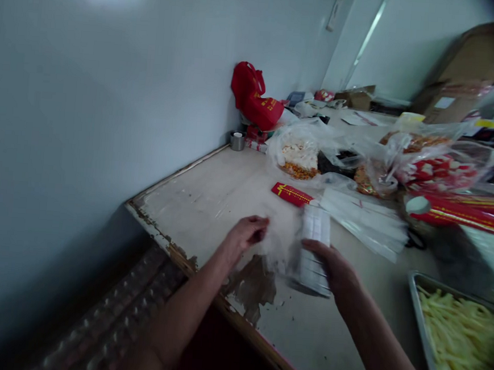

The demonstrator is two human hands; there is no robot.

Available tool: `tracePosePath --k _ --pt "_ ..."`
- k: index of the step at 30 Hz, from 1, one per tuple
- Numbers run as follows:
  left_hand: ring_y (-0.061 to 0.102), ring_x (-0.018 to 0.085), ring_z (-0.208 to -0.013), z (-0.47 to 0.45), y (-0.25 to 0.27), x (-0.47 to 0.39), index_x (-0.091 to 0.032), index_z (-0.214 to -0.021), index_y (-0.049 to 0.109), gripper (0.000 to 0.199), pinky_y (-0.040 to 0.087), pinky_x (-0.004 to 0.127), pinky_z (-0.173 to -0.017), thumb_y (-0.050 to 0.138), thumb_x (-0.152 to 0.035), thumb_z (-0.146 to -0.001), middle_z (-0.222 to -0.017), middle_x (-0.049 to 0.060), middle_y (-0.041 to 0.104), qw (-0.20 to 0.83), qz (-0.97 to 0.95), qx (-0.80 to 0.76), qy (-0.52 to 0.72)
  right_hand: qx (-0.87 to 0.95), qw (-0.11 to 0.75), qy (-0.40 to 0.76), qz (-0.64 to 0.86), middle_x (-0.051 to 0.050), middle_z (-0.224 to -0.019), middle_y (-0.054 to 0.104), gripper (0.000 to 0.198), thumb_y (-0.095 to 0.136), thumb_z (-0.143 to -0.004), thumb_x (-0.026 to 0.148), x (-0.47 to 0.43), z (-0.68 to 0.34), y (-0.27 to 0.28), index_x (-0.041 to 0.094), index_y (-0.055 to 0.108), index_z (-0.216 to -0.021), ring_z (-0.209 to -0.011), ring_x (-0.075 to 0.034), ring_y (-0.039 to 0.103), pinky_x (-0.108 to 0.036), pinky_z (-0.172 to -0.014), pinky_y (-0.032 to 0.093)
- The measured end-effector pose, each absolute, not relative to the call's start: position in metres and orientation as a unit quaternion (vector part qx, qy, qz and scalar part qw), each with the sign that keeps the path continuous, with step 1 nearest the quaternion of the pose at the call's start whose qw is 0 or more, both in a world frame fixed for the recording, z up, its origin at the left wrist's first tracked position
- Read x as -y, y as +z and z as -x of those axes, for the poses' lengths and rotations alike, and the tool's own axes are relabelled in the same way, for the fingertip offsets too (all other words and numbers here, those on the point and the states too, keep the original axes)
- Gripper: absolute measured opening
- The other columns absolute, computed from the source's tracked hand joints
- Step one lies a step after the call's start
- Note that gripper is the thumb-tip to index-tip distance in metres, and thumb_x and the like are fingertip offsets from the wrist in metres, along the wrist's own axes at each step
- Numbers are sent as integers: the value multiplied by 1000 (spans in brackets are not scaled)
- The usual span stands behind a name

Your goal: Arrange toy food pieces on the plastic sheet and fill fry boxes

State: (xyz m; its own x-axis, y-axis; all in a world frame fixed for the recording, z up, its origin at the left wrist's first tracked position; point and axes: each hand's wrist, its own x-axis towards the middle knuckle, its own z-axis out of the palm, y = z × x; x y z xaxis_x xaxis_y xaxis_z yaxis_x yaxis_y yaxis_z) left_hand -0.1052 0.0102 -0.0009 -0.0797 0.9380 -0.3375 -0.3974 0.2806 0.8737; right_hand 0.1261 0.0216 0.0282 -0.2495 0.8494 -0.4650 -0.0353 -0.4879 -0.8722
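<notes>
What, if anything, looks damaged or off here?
The pale, flat-topped table: an irregular dark-brown patch near the bare left hand breaks the light surface, as if its coating peeled. The brown front edge also looks chipped.

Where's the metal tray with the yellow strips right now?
In the head view, the metal tray is at the lower right edge, cut off by the frame, to the right of the right hand and its forearm.

Left fingers (258,222) are blurred; whether the clear film (274,250) beside them is pinched cannot be told. White block (317,227) is smeared, partly covered by right fingers (314,246). Tray (422,331) is cut off by right and bottom edges. Red bag (266,113): lettering too small to be read.
</notes>
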Motion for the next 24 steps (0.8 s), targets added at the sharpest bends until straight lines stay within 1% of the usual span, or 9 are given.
tracePosePath --k 2,4,7,9,11,13,17,20,24 --pt "45 7 -50 141 -6 -15 -18 -63 52 53 38 23 -56 91 -50 -48 -56 -5 51 599 -272 -565 498 354 320 693 540 -2 -66 65 51 85 -58 38 -26 -149 22 20 60 -99 -52 -21 60 -33 -49 50" --pt "50 11 -54 175 -4 -10 -17 -71 58 44 40 25 -58 88 -47 -59 -61 -2 56 535 -318 -648 438 360 321 681 551 0 -65 64 51 86 -59 38 -28 -163 19 22 59 -98 -51 -20 59 -31 -47 49" --pt "63 22 -83 197 7 8 -18 -87 65 36 45 29 -73 84 -41 -67 -82 7 66 289 -437 -769 366 401 307 666 549 1 -66 63 54 88 -59 38 -22 -157 23 22 57 -100 -52 -19 59 -30 -47 48" --pt "61 25 -99 181 16 22 -19 -90 67 33 44 31 -82 82 -41 -71 -97 10 67 175 -504 -761 369 443 299 658 530 0 -73 66 61 89 -58 35 -14 -140 29 22 56 -107 -58 -20 61 -30 -50 50" --pt "62 22 -91 142 21 31 -19 -88 68 29 44 30 -79 73 -46 -79 -95 9 68 238 -541 -698 405 486 299 632 524 -2 -82 68 75 90 -55 32 -6 -123 32 22 54 -119 -67 -22 65 -31 -56 53" --pt "60 17 -74 93 22 34 -19 -84 67 30 43 28 -68 67 -48 -83 -81 5 67 434 -537 -580 433 524 306 584 539 -2 -89 69 88 91 -51 31 -1 -115 31 24 50 -129 -76 -26 67 -33 -61 55" --pt "49 11 -61 18 19 21 -18 -66 59 35 38 26 -63 78 -46 -71 -64 -1 56 531 -416 -485 557 556 338 500 572 -3 -97 70 93 91 -47 29 -4 -126 31 27 52 -131 -87 -28 68 -33 -66 55" --pt "45 9 -56 3 12 6 -18 -60 55 43 35 26 -58 86 -47 -59 -60 -3 53 616 -328 -471 540 521 342 557 549 -3 -91 71 87 91 -49 31 -8 -141 34 23 54 -127 -77 -26 68 -32 -62 53" --pt "41 7 -52 32 -7 -13 -18 -60 54 51 33 25 -55 89 -53 -49 -59 -3 53 664 -288 -491 486 415 329 666 525 -2 -75 67 57 85 -58 36 -8 -167 29 19 59 -106 -58 -21 62 -31 -53 50"
